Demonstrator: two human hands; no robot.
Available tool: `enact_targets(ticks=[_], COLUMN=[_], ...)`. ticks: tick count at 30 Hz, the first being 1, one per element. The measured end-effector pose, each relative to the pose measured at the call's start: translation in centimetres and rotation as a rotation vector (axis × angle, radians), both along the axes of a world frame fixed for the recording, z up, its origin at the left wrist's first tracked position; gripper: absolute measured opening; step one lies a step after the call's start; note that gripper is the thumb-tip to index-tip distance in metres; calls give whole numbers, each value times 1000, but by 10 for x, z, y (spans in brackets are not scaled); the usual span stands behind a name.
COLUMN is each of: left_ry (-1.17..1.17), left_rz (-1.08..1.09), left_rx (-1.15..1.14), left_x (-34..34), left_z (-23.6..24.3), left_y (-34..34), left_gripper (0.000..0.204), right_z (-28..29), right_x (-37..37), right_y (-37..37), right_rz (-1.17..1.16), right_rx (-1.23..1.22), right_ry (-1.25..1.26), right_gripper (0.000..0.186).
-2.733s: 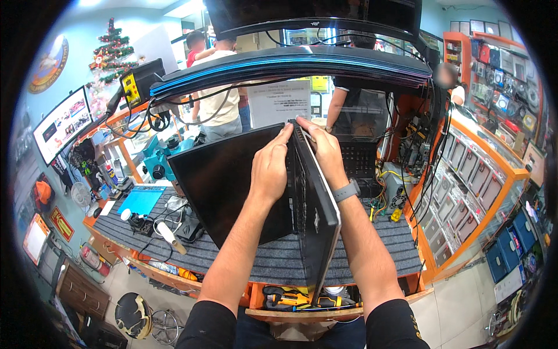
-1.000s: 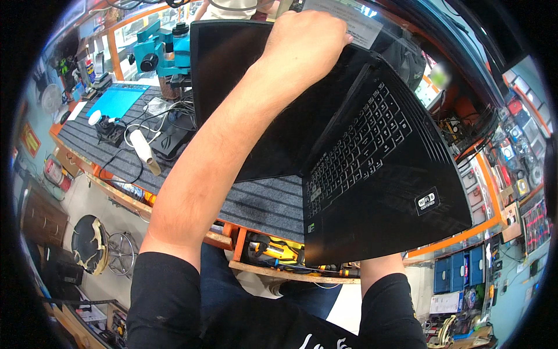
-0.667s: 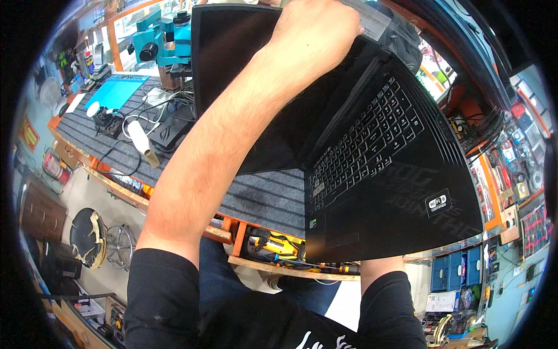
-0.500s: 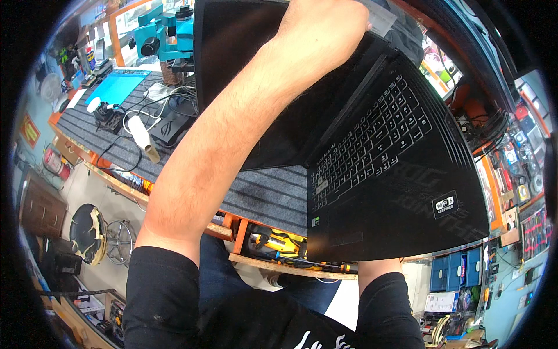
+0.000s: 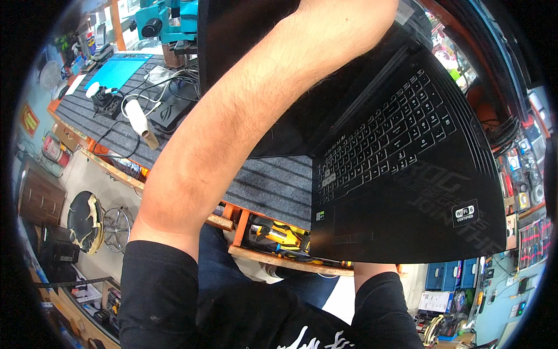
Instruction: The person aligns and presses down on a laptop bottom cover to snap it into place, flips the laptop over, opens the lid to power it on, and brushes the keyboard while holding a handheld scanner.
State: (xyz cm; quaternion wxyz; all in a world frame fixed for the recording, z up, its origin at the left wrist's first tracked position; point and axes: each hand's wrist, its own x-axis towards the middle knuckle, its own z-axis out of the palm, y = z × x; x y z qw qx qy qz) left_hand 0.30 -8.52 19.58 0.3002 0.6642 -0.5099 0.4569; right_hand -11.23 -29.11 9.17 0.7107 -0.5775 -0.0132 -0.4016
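An opened black laptop (image 5: 372, 215) is tilted up in front of me, its keyboard (image 5: 386, 136) toward the right and its dark screen (image 5: 244, 35) toward the left. My left arm reaches across the screen. My left hand (image 5: 357, 23) is at the laptop's far upper side, near the hinge end; its fingers are hidden beyond the upper edge. My right forearm (image 5: 375, 269) goes in beneath the laptop's near edge, and the laptop's base covers that hand entirely.
On the grey striped bench mat (image 5: 270, 189) at left lie a black power brick (image 5: 174, 110), tangled cables, a white tube (image 5: 138, 119) and a blue mat (image 5: 119, 72). A teal microscope (image 5: 168, 26) stands behind. Below, an open drawer (image 5: 279, 235) holds yellow tools. A worn stool (image 5: 84, 221) stands at left.
The laptop's keyboard half has shifted slightly to the right in the view. My left hand has moved right and farther up, partly past the upper edge. The right forearm stays under the laptop.
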Motion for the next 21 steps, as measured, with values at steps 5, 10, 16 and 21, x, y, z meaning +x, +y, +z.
enact_targets(ticks=[5, 10, 16, 21], left_ry=[-13, -34, -50, -26], left_rz=[25, 42, 5, 30], left_rx=[-17, -16, -23, -36], left_x=[3, 4, 1, -1], left_z=[-2, -4, -3, -5], left_y=[-3, -3, -1, 3], left_gripper=[20, 19, 19, 20], right_z=[-3, -7, -8, -11], right_x=[-5, -9, -16, -19], right_y=[5, 8, 9, 11], right_rz=[-7, -13, -28, -35], right_rx=[-3, -1, 0, 1], right_ry=[-15, -30, -51, -68], right_gripper=[54, 55, 57, 59])
